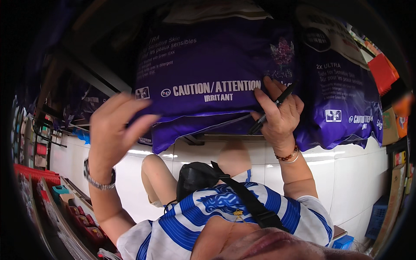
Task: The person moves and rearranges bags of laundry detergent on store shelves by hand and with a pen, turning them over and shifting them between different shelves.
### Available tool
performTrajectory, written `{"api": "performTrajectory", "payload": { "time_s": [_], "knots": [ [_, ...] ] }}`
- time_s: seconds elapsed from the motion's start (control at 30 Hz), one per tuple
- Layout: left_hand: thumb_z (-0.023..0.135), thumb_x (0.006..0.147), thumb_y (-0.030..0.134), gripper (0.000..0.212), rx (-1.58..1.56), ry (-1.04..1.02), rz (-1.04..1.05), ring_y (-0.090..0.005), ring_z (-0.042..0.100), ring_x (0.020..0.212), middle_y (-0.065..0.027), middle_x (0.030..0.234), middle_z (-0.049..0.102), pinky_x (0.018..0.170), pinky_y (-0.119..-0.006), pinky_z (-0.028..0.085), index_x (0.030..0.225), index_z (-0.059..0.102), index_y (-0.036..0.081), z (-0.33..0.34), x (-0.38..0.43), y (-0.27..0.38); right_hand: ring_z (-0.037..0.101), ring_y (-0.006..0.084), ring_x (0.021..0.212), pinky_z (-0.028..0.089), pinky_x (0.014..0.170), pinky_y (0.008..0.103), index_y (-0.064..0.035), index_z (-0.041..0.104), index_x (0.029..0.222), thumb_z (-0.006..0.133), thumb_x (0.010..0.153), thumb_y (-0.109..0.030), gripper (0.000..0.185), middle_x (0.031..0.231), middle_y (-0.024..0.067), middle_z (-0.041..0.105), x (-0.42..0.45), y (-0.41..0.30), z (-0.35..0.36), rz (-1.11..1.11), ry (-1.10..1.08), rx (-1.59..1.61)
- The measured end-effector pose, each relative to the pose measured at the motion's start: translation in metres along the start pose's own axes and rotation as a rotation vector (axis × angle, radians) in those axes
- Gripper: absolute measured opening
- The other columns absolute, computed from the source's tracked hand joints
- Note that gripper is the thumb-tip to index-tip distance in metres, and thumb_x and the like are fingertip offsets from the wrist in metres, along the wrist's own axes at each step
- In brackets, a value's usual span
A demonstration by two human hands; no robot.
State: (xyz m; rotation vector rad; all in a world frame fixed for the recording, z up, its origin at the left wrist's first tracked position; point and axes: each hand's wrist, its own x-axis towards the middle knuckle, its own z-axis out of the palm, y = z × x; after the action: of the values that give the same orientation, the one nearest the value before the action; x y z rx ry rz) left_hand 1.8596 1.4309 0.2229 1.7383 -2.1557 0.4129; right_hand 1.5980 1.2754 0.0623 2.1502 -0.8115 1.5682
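A large purple plastic bag of laundry detergent point(201, 65) lies on a shelf before me, its sealed lower edge hanging over the front. My right hand point(281, 112) rests its fingertips on the bag's right part and holds a black marker pen point(273, 107) slantwise between the fingers. At the bag's left lower corner is my left hand point(120, 120), blurred, thumb and fingers apart, with nothing seen in it; whether it touches the bag I cannot tell. A second purple detergent bag point(341, 84) sits to the right.
More purple bags point(86, 97) sit in the dark shelving at the left. Lower left stands a shelf rack point(45, 208) with red goods. A blue plastic basket point(377, 216) and a cardboard box point(391, 201) are at the right. White floor tiles point(299, 182) show below the shelf.
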Motion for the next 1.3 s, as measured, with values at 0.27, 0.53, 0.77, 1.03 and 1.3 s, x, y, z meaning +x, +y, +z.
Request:
{"api": "performTrajectory", "payload": {
  "time_s": [0.27, 0.53, 0.77, 1.03, 1.3],
  "knots": [
    [0.071, 0.070, 0.067, 0.096, 0.128, 0.154, 0.404, -0.0325, 0.047, 0.132, -0.0172, 0.144, 0.049, 0.113, -0.045, 0.031, 0.137, 0.052, 0.000, 0.080, 0.111, 0.027, 0.064, 0.0193, 0.105, 0.038, 0.090, 0.0307, -0.0210, 0.069, 0.113, 0.062, 0.088, -0.040, 0.032, 0.116, 0.0069, 0.070, 0.005, -0.005, -0.002, -0.025, 0.000, 0.029],
    [0.074, 0.065, 0.069, 0.098, 0.085, 0.090, 0.388, -0.0318, 0.049, 0.130, -0.0189, 0.136, 0.055, 0.112, -0.046, 0.031, 0.133, 0.054, 0.000, 0.077, 0.117, 0.033, 0.065, 0.0206, 0.104, 0.039, 0.089, 0.0321, -0.0200, 0.069, 0.112, 0.065, 0.087, -0.036, 0.029, 0.116, 0.0072, 0.070, 0.002, -0.004, -0.001, -0.008, 0.016, 0.085],
    [0.077, 0.066, 0.063, 0.090, 0.096, 0.156, 0.428, -0.0317, 0.051, 0.126, -0.0174, 0.131, 0.058, 0.108, -0.045, 0.034, 0.127, 0.057, 0.000, 0.085, 0.120, 0.035, 0.066, 0.0204, 0.101, 0.040, 0.084, 0.0335, -0.0203, 0.069, 0.109, 0.072, 0.072, -0.029, 0.038, 0.116, 0.0070, 0.070, 0.000, 0.005, -0.005, -0.014, 0.030, 0.134],
    [0.078, 0.063, 0.063, 0.094, 0.143, 0.170, 0.470, -0.0329, 0.053, 0.124, -0.0197, 0.130, 0.059, 0.107, -0.046, 0.036, 0.127, 0.057, -0.003, 0.097, 0.129, 0.047, 0.066, 0.0254, 0.102, 0.042, 0.086, 0.0351, -0.0181, 0.066, 0.112, 0.074, 0.073, -0.027, 0.041, 0.115, 0.0094, 0.070, -0.012, 0.018, -0.006, -0.011, 0.067, 0.136],
    [0.078, 0.063, 0.061, 0.091, 0.097, 0.215, 0.495, -0.0320, 0.052, 0.123, -0.0196, 0.129, 0.059, 0.107, -0.046, 0.035, 0.124, 0.059, -0.005, 0.123, 0.134, 0.059, 0.067, 0.0254, 0.104, 0.044, 0.084, 0.0365, -0.0174, 0.063, 0.112, 0.081, 0.057, -0.022, 0.058, 0.116, 0.0086, 0.070, -0.030, 0.032, -0.003, 0.009, 0.085, 0.111]
  ]
}}
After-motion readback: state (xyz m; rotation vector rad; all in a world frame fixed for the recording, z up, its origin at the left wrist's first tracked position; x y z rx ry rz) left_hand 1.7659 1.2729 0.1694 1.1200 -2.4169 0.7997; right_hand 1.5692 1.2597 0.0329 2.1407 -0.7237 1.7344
